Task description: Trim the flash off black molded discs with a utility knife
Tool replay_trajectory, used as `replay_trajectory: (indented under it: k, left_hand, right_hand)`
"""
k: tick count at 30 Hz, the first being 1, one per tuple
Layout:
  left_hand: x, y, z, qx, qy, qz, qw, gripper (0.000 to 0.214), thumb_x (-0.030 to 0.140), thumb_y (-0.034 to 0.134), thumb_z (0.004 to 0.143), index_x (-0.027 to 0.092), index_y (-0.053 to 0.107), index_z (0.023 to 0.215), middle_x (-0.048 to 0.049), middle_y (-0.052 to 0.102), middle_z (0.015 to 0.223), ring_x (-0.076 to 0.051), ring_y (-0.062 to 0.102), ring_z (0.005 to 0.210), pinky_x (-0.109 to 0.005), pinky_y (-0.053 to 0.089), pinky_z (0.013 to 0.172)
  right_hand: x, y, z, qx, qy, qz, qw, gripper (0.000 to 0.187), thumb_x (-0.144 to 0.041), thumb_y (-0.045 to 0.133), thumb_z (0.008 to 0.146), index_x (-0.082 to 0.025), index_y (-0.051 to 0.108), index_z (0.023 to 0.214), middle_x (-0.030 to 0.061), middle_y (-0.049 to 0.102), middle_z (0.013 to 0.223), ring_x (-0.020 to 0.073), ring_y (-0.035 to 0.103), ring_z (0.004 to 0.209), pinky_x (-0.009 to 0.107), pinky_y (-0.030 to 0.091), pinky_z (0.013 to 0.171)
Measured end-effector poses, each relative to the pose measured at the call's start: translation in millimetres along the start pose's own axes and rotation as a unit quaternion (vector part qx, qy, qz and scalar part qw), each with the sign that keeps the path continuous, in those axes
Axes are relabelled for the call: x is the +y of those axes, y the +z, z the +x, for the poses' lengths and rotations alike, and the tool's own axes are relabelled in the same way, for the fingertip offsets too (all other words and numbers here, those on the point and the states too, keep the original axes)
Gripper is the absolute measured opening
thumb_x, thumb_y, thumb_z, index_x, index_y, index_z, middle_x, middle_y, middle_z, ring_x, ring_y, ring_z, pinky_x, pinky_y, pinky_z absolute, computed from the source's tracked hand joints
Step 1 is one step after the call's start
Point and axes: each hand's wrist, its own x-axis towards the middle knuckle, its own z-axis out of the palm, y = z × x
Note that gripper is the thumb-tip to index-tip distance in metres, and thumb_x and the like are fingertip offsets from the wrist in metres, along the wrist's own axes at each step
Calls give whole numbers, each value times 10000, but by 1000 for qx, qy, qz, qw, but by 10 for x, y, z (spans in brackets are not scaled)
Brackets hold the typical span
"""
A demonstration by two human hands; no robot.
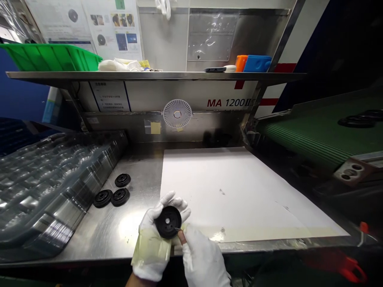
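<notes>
My left hand, in a white glove with yellowish tape round the wrist, is closed round a black round plastic disc with a centre hole, held face up above the steel table's front edge. My right hand, also gloved, pinches a thin small tool whose tip touches the disc's lower right rim. Three more black discs lie on the steel surface to the left, apart from both hands.
A white paper sheet covers the table's right part. A stack of clear plastic trays fills the left. A green conveyor belt with black parts runs at the right. A shelf above holds a green bin and a small fan.
</notes>
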Motion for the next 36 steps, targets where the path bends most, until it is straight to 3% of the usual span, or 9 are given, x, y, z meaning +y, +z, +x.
replay_trajectory:
  k: [2, 5, 11, 14, 17, 22, 28, 32, 36]
  left_hand:
    - [12, -6, -3, -21, -15, -3, 1000, 263, 250, 514, 769, 113, 651, 945, -87, 611, 792, -214, 601, 780, -406, 502, 778]
    - [-39, 10, 18, -15, 41, 8, 999, 171, 243, 563, 776, 149, 651, 889, -21, 565, 712, -136, 569, 698, -328, 501, 772]
    - [-123, 18, 54, -3, 120, 44, 992, 233, 245, 573, 791, 167, 625, 1005, -22, 589, 778, -161, 595, 817, -369, 454, 897]
    - [-54, -16, 50, -19, 33, 34, 999, 326, 238, 535, 792, 140, 590, 1099, -99, 628, 913, -240, 596, 925, -435, 452, 888]
    - [8, -49, 44, -51, -55, 18, 997, 336, 236, 516, 782, 115, 598, 1085, -101, 625, 847, -235, 607, 817, -454, 476, 821]
    - [-25, -8, 52, -31, 10, 43, 999, 197, 237, 581, 778, 157, 642, 948, -9, 558, 725, -137, 576, 695, -330, 489, 785]
    - [-80, 29, 85, 9, 77, 22, 997, 203, 221, 610, 757, 176, 638, 953, -7, 575, 739, -142, 593, 752, -352, 475, 861]
    - [-42, -18, 104, -6, -6, 11, 1000, 331, 220, 568, 759, 141, 605, 1078, -90, 625, 856, -248, 608, 884, -466, 489, 825]
    - [1, -7, 95, -12, -52, -21, 998, 314, 205, 537, 739, 119, 628, 1027, -72, 612, 744, -206, 608, 712, -453, 511, 758]
  right_hand:
    - [25, -26, 11, 2, 12, 6, 1000, 242, -265, 312, 893, -243, 485, 725, -33, 563, 579, 160, 537, 487, 278, 270, 475]
    - [23, -4, -6, 9, 17, -4, 1000, 245, -242, 302, 883, -241, 498, 736, -24, 576, 589, 161, 544, 485, 278, 272, 468]
    - [-27, 101, -60, 12, -8, -34, 999, 279, -264, 301, 914, -236, 514, 736, -21, 571, 563, 175, 563, 470, 304, 266, 464]
    - [2, 72, -40, 1, 0, -12, 1000, 286, -272, 299, 919, -235, 509, 729, -18, 583, 585, 171, 565, 482, 294, 271, 460]
    - [49, 22, -9, -11, 20, 15, 1000, 269, -273, 293, 915, -241, 517, 769, -20, 599, 629, 174, 577, 525, 285, 288, 478]
    - [39, 40, -27, -8, 36, -5, 999, 282, -261, 267, 918, -239, 508, 773, -24, 588, 616, 171, 560, 503, 284, 280, 473]
    - [-64, 117, -68, 2, 8, -26, 1000, 285, -270, 288, 922, -234, 503, 738, -23, 574, 571, 167, 557, 477, 295, 257, 468]
    - [-49, 110, -56, -4, 13, 17, 1000, 290, -263, 279, 918, -236, 498, 731, -23, 578, 585, 164, 559, 497, 279, 275, 475]
    - [22, 49, -22, -13, 59, 94, 994, 327, -333, 254, 940, -240, 503, 750, -23, 582, 609, 160, 549, 514, 262, 294, 482]
